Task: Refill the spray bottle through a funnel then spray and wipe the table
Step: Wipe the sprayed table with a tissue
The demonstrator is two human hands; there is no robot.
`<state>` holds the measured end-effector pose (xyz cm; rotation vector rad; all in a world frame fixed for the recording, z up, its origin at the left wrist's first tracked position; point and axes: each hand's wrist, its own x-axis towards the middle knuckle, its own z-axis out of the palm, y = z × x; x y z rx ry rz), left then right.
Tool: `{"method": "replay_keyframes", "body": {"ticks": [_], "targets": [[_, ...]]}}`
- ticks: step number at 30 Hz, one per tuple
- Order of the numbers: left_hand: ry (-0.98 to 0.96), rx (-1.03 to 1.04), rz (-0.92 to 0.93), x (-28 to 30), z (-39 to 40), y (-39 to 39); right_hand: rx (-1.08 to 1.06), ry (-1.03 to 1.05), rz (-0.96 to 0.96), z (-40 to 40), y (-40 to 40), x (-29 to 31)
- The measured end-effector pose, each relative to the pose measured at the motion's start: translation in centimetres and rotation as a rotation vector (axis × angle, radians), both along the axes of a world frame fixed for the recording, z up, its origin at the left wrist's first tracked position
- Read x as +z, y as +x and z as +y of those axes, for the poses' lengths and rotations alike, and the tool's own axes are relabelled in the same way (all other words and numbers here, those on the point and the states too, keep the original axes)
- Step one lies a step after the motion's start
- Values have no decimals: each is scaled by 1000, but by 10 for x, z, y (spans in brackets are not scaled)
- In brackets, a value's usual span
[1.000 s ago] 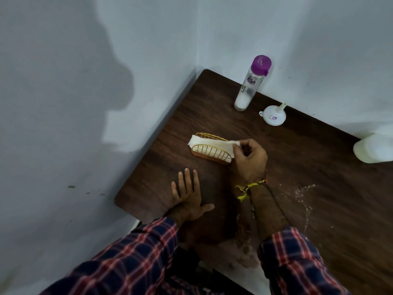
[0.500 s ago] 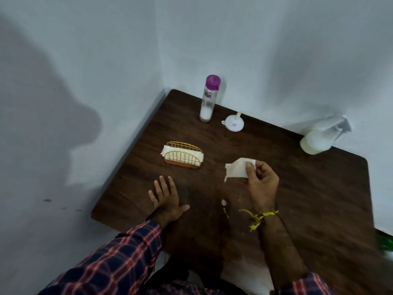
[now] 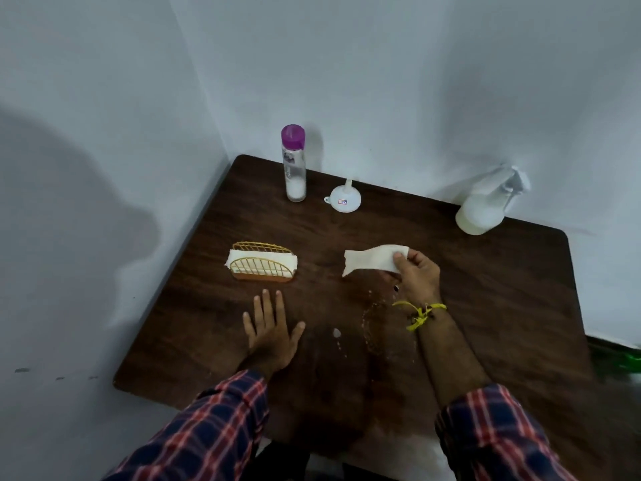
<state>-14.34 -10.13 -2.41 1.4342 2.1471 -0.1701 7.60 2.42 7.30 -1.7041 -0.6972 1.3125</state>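
Dark wood-grain table point(image 3: 485, 289); gold wire napkin holder point(image 3: 262, 263).

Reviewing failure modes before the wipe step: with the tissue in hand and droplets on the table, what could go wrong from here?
1. The right hand pinches the tissue by one end; the rest hangs loose and may bunch rather than wipe flat.
2. The droplets lie beside the right forearm, so the plaid sleeve may smear them.
3. One thin tissue may soak through.

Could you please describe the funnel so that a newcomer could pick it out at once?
Start at the table's far left corner, where a tall bottle with a purple cap stands. Just right of it sits the funnel: small, white, mouth down with its spout pointing up, and a small sticker on its side.
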Motion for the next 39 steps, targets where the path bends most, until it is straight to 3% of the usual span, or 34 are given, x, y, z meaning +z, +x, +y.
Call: {"method": "replay_keyframes", "body": {"ticks": [3,5,9,12,19,23,27,31,36,39], "targets": [[-71,-26,20,-12,4,-3,104,-10,-803,-9,13,-35],[-116,-28,22,-14,8,-4,198,110,-1020,-25,6,-54],[-128,-54,17,-17,8,-9,784,98,-1060,-37,-26,-92],[-110,-52,32,-19,6,-8,857,103,-1171,-25,-45,-114],[-78,-54,46,-25,6,-9,1063,168,-1195,-32,-92,-113],[-93,-52,23,-24,7,-9,1063,132,-1236,-80,-69,-116],[-113,-69,-9,-26,7,-12,896,2,-1276,-48,-54,-112],[-82,-68,21,-26,6,-8,996,52,-1195,-31,-86,-106],[-99,-62,0,-25,8,-8,1201,144,-1060,-107,-88,-93],[-112,-48,-8,-24,8,-9,999,100,-1132,-106,-51,-101]]}}
